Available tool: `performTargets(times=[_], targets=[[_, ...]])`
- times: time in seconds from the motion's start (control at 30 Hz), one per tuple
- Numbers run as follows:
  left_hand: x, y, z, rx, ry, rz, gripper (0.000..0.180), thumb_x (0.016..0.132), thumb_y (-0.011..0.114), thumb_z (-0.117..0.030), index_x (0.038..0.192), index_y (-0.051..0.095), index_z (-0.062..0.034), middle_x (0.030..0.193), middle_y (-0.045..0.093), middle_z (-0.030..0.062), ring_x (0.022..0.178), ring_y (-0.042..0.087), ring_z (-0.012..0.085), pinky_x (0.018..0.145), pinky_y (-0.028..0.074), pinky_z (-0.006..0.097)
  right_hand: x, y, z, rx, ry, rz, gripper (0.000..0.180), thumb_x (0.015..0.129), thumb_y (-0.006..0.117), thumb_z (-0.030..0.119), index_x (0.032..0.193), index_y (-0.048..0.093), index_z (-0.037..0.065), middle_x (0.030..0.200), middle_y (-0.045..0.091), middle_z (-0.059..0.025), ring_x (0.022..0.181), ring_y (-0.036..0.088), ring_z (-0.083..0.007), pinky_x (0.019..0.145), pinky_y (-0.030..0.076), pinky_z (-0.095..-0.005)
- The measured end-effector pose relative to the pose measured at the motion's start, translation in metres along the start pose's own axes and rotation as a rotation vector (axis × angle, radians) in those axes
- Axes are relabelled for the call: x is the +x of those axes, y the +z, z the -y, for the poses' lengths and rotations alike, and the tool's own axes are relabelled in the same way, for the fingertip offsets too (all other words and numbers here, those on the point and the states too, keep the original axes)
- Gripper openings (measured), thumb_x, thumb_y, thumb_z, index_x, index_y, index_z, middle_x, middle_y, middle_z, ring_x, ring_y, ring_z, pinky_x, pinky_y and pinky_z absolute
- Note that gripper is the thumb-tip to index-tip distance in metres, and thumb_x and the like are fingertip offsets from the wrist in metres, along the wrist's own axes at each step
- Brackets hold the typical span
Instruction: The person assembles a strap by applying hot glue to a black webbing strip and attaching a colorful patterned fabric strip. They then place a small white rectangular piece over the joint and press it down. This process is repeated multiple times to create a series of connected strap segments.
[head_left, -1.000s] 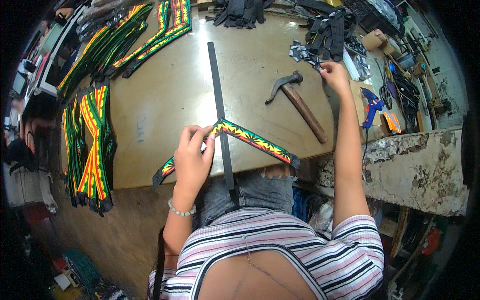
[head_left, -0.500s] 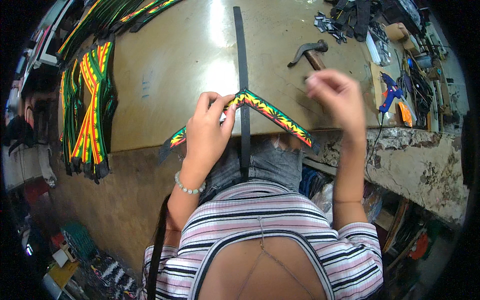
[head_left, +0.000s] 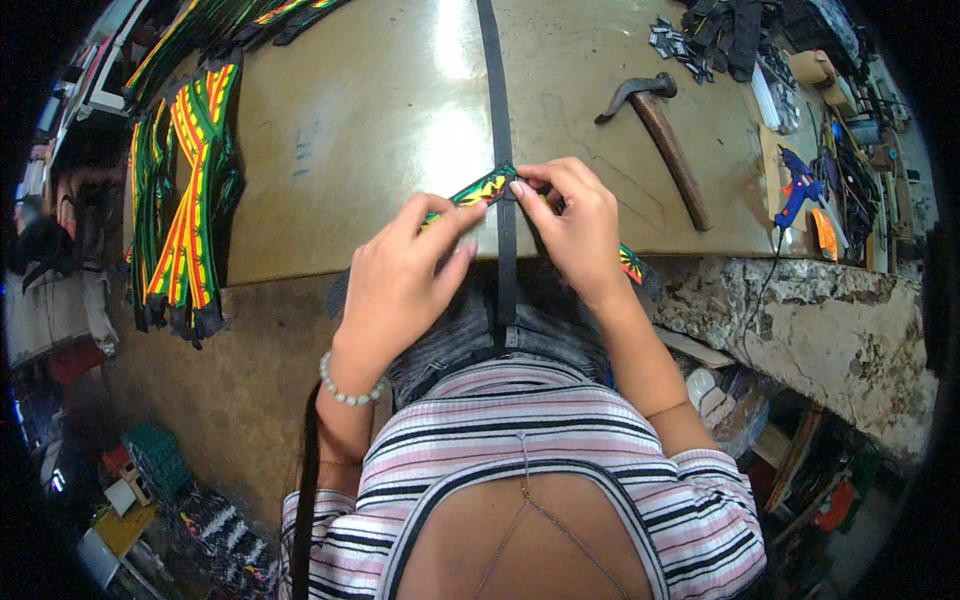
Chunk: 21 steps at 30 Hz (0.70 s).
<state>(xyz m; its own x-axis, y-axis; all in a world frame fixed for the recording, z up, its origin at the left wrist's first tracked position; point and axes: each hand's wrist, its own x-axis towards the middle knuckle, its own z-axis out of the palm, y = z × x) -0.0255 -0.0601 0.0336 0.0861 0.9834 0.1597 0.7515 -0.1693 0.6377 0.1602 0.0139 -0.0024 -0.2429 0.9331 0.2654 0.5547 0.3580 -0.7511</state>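
Note:
A printed strap in green, yellow and red with black edges bends at its peak over a long black webbing strap. The webbing runs from the far table edge down toward my lap. My right hand is closed, pinching the printed strap between thumb and forefinger at the peak. On the other side, my left hand lies with its forefinger at the strap's left arm, thumb apart from it, slightly blurred. The strap's ends hang past the table edge, partly hidden by my hands.
Right of my hands lies a hammer with a wooden handle. Beyond it are a blue glue gun with a cord and a pile of small buckles. Bundles of printed straps hang over the table's left edge.
My right hand has come in from beside the hammer to the strap's peak. My left hand's thumb has parted from its forefinger, and the small white piece there no longer shows.

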Motion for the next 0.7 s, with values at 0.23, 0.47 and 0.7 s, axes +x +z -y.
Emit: performTargets(times=[0.23,0.47,0.7], targets=[[0.000,0.017,0.001,0.061,0.199,0.023,0.057,0.068,0.083,-0.014,0.121,0.064,-0.0182,0.106,0.061,0.0057,0.093,0.063,0.0266,0.076,0.054,0.038,0.006,-0.005,-0.001,-0.016,0.065,0.078,0.018,0.084,0.074,0.016,0.098,0.073,0.005,0.090,0.068,-0.0117,0.081,0.067,-0.0276,0.073,0.053,-0.0374],[0.023,0.026,0.016,-0.066,0.135,-0.101,0.032,0.069,0.082,-0.015,0.099,0.069,-0.0122,0.092,0.068,0.0021,0.083,0.067,0.0219,0.069,0.054,0.034,0.008,-0.006,0.001,-0.046,0.035,0.071,0.019,0.085,0.074,0.015,0.100,0.073,0.004,0.086,0.068,-0.0092,0.071,0.062,-0.0209,0.065,0.050,-0.0326],[0.035,0.036,0.018,-0.156,0.063,-0.134,0.015,0.079,0.078,-0.014,0.091,0.071,-0.0086,0.087,0.068,0.0055,0.076,0.068,0.0226,0.065,0.053,0.033,0.008,-0.009,0.001,-0.035,0.066,0.111,0.015,0.087,0.071,0.017,0.096,0.071,0.006,0.091,0.068,-0.0100,0.084,0.068,-0.0283,0.073,0.053,-0.0393]])
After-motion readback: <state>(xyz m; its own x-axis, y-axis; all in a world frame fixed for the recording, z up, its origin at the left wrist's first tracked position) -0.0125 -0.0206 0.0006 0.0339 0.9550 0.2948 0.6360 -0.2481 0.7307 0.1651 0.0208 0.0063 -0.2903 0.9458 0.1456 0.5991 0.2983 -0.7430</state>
